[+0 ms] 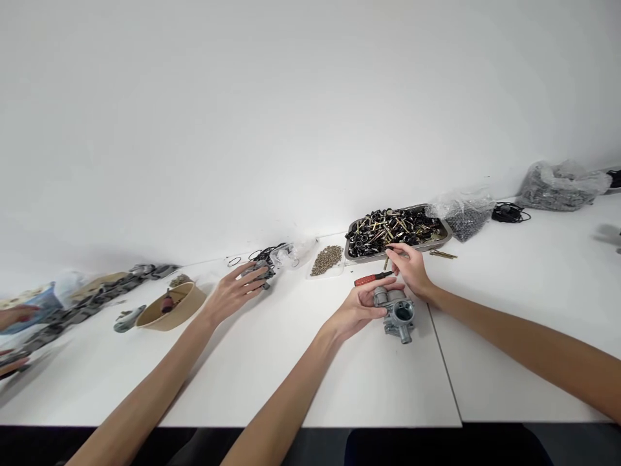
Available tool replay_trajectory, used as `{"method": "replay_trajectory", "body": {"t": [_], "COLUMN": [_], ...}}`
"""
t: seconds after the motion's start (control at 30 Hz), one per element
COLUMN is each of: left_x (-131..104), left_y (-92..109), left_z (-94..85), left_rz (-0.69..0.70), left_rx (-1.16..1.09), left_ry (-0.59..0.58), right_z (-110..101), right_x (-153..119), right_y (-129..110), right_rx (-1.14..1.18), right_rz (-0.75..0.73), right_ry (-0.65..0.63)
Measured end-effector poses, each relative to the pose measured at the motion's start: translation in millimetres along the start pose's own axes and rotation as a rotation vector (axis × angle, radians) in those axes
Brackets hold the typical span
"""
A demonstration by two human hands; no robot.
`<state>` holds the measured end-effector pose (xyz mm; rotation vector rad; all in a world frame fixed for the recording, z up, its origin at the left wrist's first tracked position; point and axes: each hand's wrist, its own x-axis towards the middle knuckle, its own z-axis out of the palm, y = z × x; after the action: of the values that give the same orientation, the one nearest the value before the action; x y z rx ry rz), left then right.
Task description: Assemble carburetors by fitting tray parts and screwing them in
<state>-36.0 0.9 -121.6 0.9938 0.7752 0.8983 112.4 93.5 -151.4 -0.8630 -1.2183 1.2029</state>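
My left hand (pixel 359 307) is wrapped round the side of a grey metal carburetor (pixel 396 310), its round bore facing me, just above the white table. With its fingertips, my right hand (pixel 410 266) pinches a small brass-coloured pin with a dark top (pixel 387 261), held upright beyond the carburetor. A screwdriver with a red handle (pixel 366 279) lies right behind my left hand. Directly behind my right hand stands a metal tray (pixel 388 255) heaped with black and brass-coloured parts.
A co-worker's hand (pixel 235 294) grips another carburetor (pixel 262 273) to my left. Small brass pieces (pixel 327 259) fill a shallow container. Loose brass pins (pixel 443 254) lie beside the tray. Bags of parts (pixel 468 217) line the wall. A tan bowl (pixel 177 310) stands further left.
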Motion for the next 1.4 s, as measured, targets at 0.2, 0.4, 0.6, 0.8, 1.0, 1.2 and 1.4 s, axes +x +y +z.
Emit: {"method": "replay_trajectory", "body": {"t": [0.2,0.4,0.6,0.8,1.0,1.2,1.4], "left_x": [-18.1,-34.2,-49.1,-73.2,-80.9,-71.4,-77.5], "left_y": [12.1,51.8,57.1,16.9,-23.3,-33.6,-31.5], "left_z": [-12.3,-9.3,8.0,12.9,32.7,41.3,39.5], "left_rz": [-0.050,0.308,0.314,0.384,0.166,0.141,0.132], "left_rx": [0.324,0.505,0.579,0.546,0.357,0.320,0.282], "left_ry": [0.114,0.486,0.453,0.780,0.886,0.907,0.947], "right_z": [0.5,11.7,19.7,18.8,17.9,14.2,16.1], "right_x": [-4.1,-13.7,-32.5,-35.0,-35.5,-32.0,-31.1], "right_y": [-12.9,-56.5,-88.8,-88.7,-69.3,-64.7,-66.0], "right_rx": [-0.004,-0.066,-0.094,-0.227,-0.528,-0.565,-0.568], "right_rz": [0.020,0.064,0.113,0.138,-0.063,0.091,0.174], "right_ry": [-0.078,-0.366,-0.709,-0.855,-0.780,-0.912,-0.952]}}
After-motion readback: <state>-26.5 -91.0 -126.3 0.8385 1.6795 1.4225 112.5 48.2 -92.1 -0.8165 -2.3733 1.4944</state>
